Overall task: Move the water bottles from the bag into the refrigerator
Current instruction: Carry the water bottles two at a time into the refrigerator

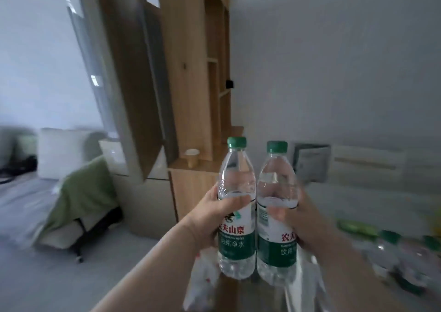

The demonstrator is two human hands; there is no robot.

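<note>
Your left hand grips the left bottle at its waist, and your right hand grips the right bottle likewise; both forearms stretch forward, holding the bottles upright, side by side, above the plastic bag

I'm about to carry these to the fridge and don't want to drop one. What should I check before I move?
1. Left hand grips the left bottle round its middle: ok.
2. Right hand grips the right bottle: ok.
3. Left cap and right cap on, bottles upright: ok.
4. Both bottles lifted out of the bag: ok.
5. Refrigerator in sight, door open: cannot tell.
</note>
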